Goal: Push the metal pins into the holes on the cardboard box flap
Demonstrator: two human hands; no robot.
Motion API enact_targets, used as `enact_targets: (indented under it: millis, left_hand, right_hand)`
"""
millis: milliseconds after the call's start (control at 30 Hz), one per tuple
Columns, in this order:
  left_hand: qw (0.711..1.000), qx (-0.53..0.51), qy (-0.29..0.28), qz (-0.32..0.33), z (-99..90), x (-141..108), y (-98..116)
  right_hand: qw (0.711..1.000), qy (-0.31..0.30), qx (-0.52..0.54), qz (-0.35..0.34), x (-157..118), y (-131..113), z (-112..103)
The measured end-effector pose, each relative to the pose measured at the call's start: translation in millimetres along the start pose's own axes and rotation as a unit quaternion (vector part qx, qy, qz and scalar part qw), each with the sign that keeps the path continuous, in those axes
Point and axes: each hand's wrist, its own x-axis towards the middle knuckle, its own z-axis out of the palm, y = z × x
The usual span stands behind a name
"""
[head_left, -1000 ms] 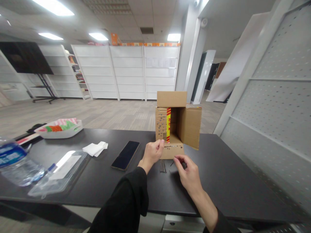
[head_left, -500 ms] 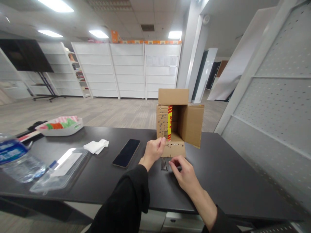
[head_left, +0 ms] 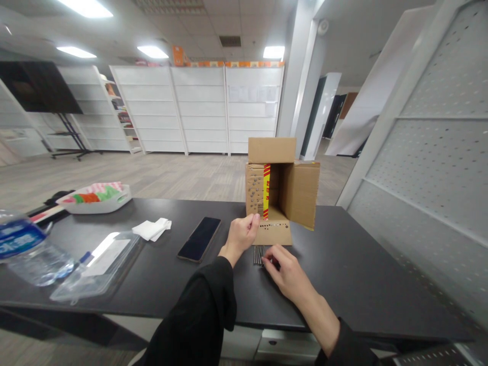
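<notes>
Currently the right hand (head_left: 286,270) lies low on the black tabletop (head_left: 354,284), fingertips drawn together over the near end of a small bundle of thin grey metal nails (head_left: 257,254) — whether a nail is actually pinched cannot be told, since the fingers cover that end. The nails lie flat, side by side, pointing away from the person, just in front of the lowered flap of the open brown cardboard box (head_left: 281,190). The left hand (head_left: 241,235) is immediately left of the bundle, curled closed, thumb and fingertips pressed on the box's front left corner beside the red-and-yellow tape strip (head_left: 266,191). Rows of small holes show on the flap and on the box's left face.

Outward, left of the hands — a black smartphone (head_left: 199,239) face up, then folded white tissue (head_left: 152,229), a clear plastic sleeve with paper (head_left: 97,264), and a plastic water bottle with blue label (head_left: 26,249) on its side. At the far left edge sits a white tray with coloured cloths (head_left: 94,197).
</notes>
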Motion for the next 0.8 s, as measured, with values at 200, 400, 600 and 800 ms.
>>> enact_targets:
  millis: [200,400,600,800]
  left_hand:
    - [1.0,0.0,0.001,0.002,1.1,0.0,-1.3]
    - [1.0,-0.005,0.003,0.005,0.9,0.2,-0.5]
    - [1.0,0.002,0.004,0.002,0.2,0.6,0.9]
    - [1.0,0.006,0.004,-0.001,0.4,0.6,0.5]
  right_hand:
    - [1.0,-0.013,-0.007,0.001,0.2,0.8,0.7]
    - [1.0,-0.018,-0.017,0.007,0.7,-1.2,-1.0]
    - [0.999,-0.024,-0.028,0.012,1.6,-3.4,-1.5]
    - [0.999,-0.031,-0.041,0.01,2.2,-5.1,-1.5]
